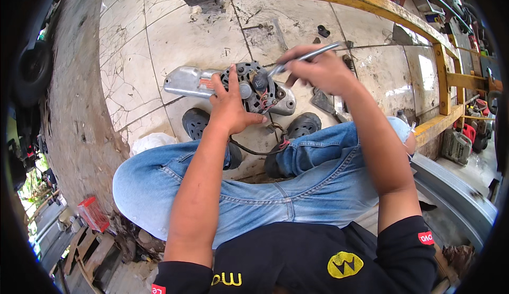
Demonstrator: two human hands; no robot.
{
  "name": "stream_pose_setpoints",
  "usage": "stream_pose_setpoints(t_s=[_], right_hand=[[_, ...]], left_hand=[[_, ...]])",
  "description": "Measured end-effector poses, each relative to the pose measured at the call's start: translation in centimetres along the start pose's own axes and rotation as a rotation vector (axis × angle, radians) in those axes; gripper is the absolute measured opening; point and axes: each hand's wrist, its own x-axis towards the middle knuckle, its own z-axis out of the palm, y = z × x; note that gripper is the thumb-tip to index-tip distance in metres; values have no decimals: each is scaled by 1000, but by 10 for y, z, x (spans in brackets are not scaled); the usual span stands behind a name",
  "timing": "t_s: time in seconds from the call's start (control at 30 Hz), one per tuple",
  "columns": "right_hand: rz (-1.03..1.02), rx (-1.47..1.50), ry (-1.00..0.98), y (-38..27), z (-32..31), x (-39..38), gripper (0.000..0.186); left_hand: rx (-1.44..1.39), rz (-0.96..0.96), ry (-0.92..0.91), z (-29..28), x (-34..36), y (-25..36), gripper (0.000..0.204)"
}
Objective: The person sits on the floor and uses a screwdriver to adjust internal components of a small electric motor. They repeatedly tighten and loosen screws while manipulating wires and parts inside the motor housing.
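a round, slotted motor unit [246,90] lies on the tiled floor [185,39], just ahead of the person's dark clogs [304,123], together with a long silver housing [180,83] that reaches out to the left; i can't tell from here how the two are joined. the left hand [229,108] is spread over the unit's near left side, its grip open, fingers and thumb apart on the rim. the right hand [321,71] has its grip closed around a slim metal tool [330,47], slanted so the lower end meets the unit's right side or hovers just by it. a dark cable [249,150] loops between the clogs. a small black part [323,30] lies farther off, and beyond it a yellow metal frame [366,5] curves across the floor.
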Motion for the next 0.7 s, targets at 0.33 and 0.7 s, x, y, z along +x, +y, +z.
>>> stream_pose_setpoints(t_s=[0.33,0.7], right_hand=[[94,-7,-165,-6,-13,-5,29],[95,-84,-186,17,-11,-2,25]], left_hand=[[39,15,3,1,3,1,155],[-7,84,-1,4,7,-5,155]])
